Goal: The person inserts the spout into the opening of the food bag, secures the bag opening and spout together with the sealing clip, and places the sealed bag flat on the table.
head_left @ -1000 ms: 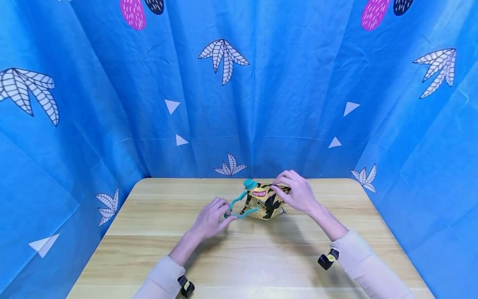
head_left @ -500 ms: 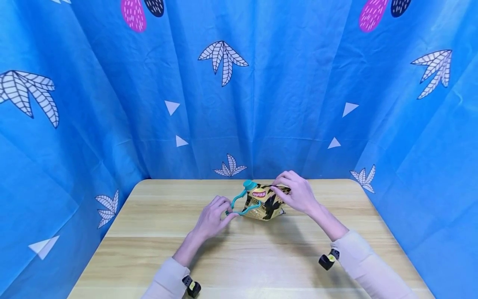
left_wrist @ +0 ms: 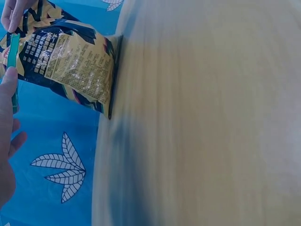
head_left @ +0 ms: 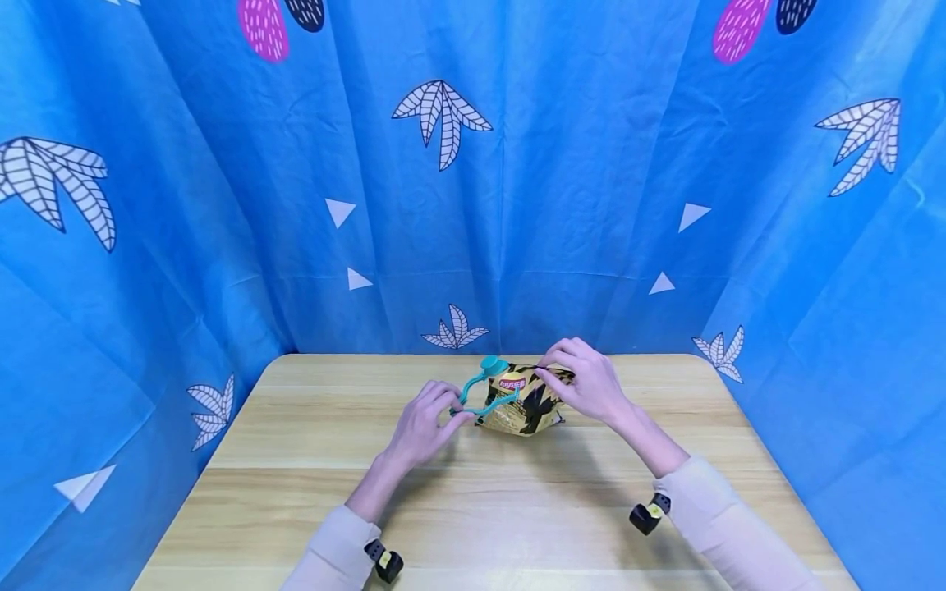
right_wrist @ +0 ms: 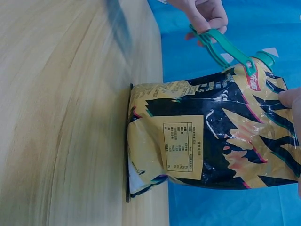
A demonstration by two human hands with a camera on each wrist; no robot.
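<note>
A gold-and-black Lay's snack bag (head_left: 528,410) stands on the table, its bottom edge resting on the wood. My right hand (head_left: 587,379) pinches the bag's top edge at its right part. To the left, my left hand (head_left: 424,424) pinches the joined end of a teal bag clip (right_wrist: 233,49) between thumb and fingers. The clip's two arms are spread apart in a V. One arm crosses the bag's front near the upper left; the other ends in a round teal cap (head_left: 493,365) at the top left corner. In the left wrist view the clip (left_wrist: 13,54) is partly cut off.
The light wooden table (head_left: 473,509) spreads around the bag. Blue curtains (head_left: 576,164) with leaf prints hang behind it and along both sides. A black wrist camera (head_left: 386,563) is strapped at the left sleeve, another black wrist camera (head_left: 645,517) at the right.
My left hand has shifted slightly right and away, carrying the clip with it. The clip's front arm has moved up across the bag's face. The right hand and bag have stayed in place.
</note>
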